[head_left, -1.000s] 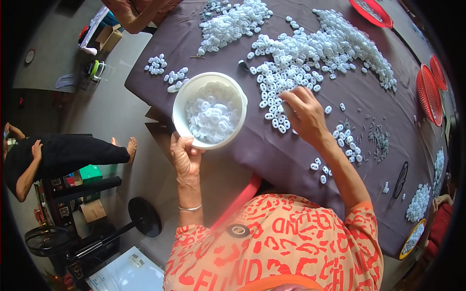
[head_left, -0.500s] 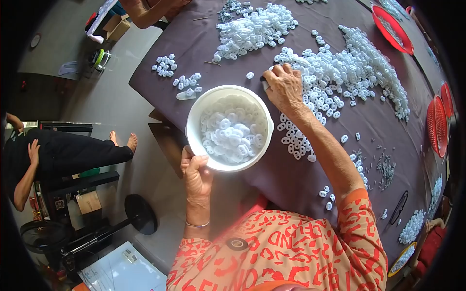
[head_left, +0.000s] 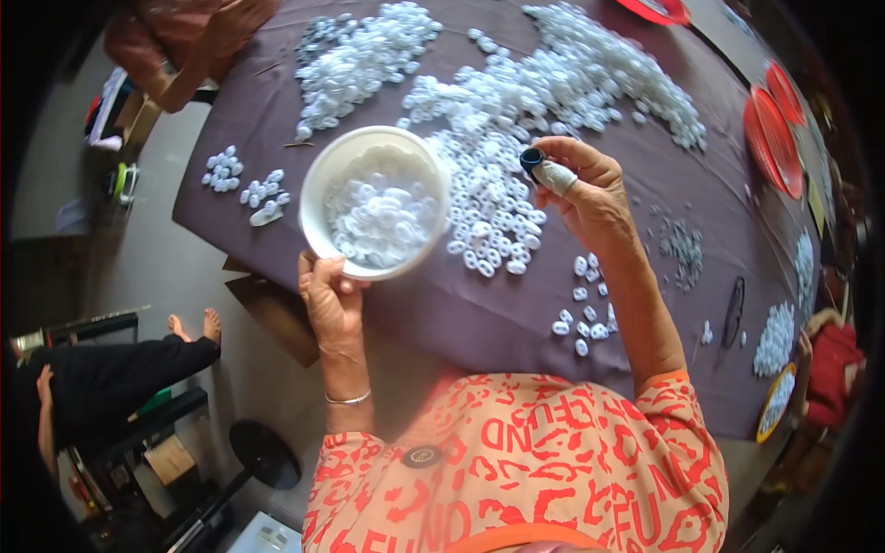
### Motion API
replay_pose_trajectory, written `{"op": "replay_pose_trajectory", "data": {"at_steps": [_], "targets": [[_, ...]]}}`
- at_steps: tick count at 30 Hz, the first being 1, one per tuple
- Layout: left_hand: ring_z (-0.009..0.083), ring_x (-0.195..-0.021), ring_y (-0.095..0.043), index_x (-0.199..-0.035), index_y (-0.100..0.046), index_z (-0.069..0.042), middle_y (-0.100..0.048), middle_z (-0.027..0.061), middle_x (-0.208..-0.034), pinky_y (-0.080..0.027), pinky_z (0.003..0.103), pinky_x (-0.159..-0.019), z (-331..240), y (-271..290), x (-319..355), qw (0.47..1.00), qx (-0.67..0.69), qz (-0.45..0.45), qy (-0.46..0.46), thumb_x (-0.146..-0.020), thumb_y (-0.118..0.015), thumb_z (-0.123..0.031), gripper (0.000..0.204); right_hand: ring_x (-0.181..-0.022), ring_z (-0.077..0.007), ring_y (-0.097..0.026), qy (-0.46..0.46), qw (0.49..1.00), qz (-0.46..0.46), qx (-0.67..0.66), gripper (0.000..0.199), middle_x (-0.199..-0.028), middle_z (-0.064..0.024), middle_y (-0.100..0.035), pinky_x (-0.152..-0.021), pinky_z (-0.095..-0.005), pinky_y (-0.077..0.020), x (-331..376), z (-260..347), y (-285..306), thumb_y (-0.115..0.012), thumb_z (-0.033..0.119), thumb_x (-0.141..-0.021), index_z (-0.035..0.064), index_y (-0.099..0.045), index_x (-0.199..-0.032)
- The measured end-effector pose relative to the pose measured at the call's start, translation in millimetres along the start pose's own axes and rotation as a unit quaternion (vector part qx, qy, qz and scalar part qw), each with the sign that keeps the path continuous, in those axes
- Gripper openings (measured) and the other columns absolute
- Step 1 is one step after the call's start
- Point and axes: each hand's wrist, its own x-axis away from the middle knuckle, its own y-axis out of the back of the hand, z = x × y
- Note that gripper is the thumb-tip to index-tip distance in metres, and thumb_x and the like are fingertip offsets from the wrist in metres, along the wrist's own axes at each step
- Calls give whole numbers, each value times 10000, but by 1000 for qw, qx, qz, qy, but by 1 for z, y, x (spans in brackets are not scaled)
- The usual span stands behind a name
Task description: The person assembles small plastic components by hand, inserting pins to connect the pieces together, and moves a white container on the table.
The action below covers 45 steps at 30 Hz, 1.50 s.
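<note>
My left hand (head_left: 332, 295) grips the near-left rim of a white plastic tub (head_left: 313, 226), thumb outside. White oval pieces with two holes (head_left: 392, 207) partly fill it. The tub hangs tilted at the table's left edge. Above the table, to the right of the tub, my right hand (head_left: 590, 189) is raised with fingers curled in. A pale wrap (head_left: 558, 177) covers its thumb. By its fingertips is a small black round piece (head_left: 532, 159); whether worn or held, I cannot tell. Loose white two-holed pieces (head_left: 489, 198) lie beneath and beside this hand.
Large heaps of white pieces (head_left: 590, 64) cover the far side of the brown tablecloth (head_left: 415, 327). Small grey pins (head_left: 680, 249) and dark glasses (head_left: 734, 311) lie at right. Red baskets (head_left: 774, 138) stand beyond. Another person's arm (head_left: 184, 83) is at far left.
My right hand has lifted off the white pieces and turned with its thumb toward me. The view has shifted to the right, and my left hand still holds the tub.
</note>
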Motion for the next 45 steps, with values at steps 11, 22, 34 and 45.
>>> {"op": "replay_pose_trajectory", "data": {"at_steps": [11,22,34,45], "targets": [[78,-438,-403,-710,-481,-88,-479,-18,-585,-442,245,-470,-10,-2,-18,998,-21,44,32,-715,-572,-14,117,-643,-124,-594,24,997,-51,-53,293,-856,-118,-581,-563,-248,-514,104,6,21,-530,50,-852,-24,-483,-1131],[82,-537,-480,-859,-524,-16,-527,38,-664,-422,194,-482,0,-33,74,942,-225,-50,-243,-792,-632,-129,170,-703,-125,-583,28,992,-65,-109,197,-872,-116,-591,-568,-258,-516,167,-8,35,-525,86,-860,9,-495,-1038],[88,-588,-539,-824,-588,-6,-586,43,-700,-429,212,-521,81,-122,161,872,-237,396,160,-839,-582,-125,120,-740,-92,-525,125,982,-129,61,169,-843,-20,-548,-639,-207,-430,220,8,29,-563,-36,-796,12,-603,-953],[91,-559,-551,-842,-622,9,-623,64,-722,-450,212,-496,90,-136,181,861,-247,387,217,-828,-606,-123,134,-718,-180,-561,359,819,-123,430,248,-839,-102,-554,-580,-255,-459,231,4,40,-621,-97,-698,6,-603,-923]]}}
